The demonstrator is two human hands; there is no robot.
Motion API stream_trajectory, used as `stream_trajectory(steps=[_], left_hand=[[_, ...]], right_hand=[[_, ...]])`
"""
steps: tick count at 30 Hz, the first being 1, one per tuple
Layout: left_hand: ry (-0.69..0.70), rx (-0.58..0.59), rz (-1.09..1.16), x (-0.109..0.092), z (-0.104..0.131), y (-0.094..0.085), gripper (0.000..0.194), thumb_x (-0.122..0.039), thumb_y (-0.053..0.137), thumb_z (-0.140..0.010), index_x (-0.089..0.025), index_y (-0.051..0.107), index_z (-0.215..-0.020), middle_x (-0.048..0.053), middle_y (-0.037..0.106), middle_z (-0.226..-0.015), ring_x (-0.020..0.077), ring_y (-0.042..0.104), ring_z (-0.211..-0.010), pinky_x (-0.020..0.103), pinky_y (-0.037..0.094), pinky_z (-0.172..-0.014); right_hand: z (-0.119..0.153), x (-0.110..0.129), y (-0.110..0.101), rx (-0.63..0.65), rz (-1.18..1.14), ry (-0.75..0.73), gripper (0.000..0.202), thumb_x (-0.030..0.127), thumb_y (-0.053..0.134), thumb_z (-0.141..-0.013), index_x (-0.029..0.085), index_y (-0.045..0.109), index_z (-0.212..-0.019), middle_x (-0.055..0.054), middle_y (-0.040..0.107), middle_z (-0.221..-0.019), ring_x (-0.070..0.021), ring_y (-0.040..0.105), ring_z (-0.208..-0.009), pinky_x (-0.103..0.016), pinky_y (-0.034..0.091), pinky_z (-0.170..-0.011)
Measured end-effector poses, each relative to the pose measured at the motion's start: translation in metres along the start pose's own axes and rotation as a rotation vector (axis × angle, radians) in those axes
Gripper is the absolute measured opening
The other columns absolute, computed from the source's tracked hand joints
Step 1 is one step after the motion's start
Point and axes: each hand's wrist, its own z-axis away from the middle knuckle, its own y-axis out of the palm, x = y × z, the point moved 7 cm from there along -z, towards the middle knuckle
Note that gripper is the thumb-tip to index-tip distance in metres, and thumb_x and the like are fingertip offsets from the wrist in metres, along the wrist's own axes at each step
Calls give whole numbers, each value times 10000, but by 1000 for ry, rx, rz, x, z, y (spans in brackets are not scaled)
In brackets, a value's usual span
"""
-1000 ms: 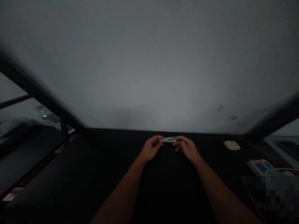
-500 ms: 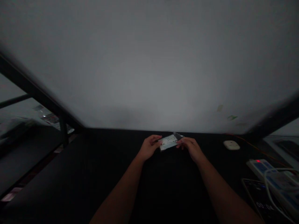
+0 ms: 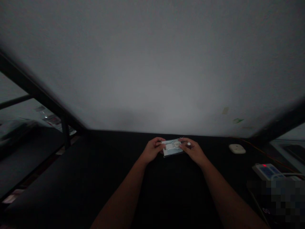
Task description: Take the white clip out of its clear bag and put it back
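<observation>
A small flat pale packet [image 3: 170,151] with a clear, shiny edge is held level above the black table [image 3: 107,178], near the wall. A round printed or enclosed shape shows on its right half. My left hand [image 3: 153,149] pinches its left end, thumb on top. At the right end, my right hand [image 3: 192,151] grips it between thumb and fingers. A small white spot shows between the fingers of my right hand; what it is cannot be made out.
A white rounded plug-like block [image 3: 237,149] lies at the right. Nearer are a power strip [image 3: 268,171] with a red light and a partly blurred phone [image 3: 257,200]. Thin cables run there. A dark metal frame [image 3: 64,127] stands left.
The packet has turned a little flatter and its face shows more. My right thumb and fingers have shifted inward onto its right end. The clear flap seen sticking up there is lower.
</observation>
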Motion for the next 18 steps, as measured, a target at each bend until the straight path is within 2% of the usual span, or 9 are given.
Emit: stream_trajectory(steps=[3,8,12,16,18], left_hand=[[16,-23,-9,-1,-1,-2,382,-393,822,-694,-153,651,-938,21,727,-723,142,641,-602,249,488,-586],[23,-64,-27,1,-2,-5,341,-354,832,-662,-154,679,-892,32,739,-756,145,652,-652,239,477,-613],[44,-95,-12,1,-2,-7,317,-356,820,-665,-158,679,-868,26,733,-729,146,645,-630,245,480,-601],[37,-82,-41,3,-1,-6,305,-348,811,-680,-155,690,-884,40,745,-766,153,660,-658,244,482,-609],[33,-78,-73,4,0,-6,301,-349,803,-693,-152,694,-894,47,748,-775,158,665,-669,242,478,-601]], right_hand=[[0,1,3,21,34,3,457,552,749,-726,233,694,-1048,-24,709,-783,-205,642,-713,-343,521,-683],[1,1,4,43,177,-21,347,543,746,-722,214,694,-816,-25,702,-753,-194,635,-697,-321,511,-653],[2,4,5,36,227,-51,378,512,745,-736,218,743,-974,-41,743,-852,-223,666,-772,-358,527,-721],[5,11,18,205,284,-75,306,476,724,-774,219,762,-936,-46,749,-895,-235,666,-817,-364,518,-769],[5,14,19,247,304,-78,287,478,707,-793,216,758,-897,-41,731,-874,-227,654,-817,-357,512,-775]])
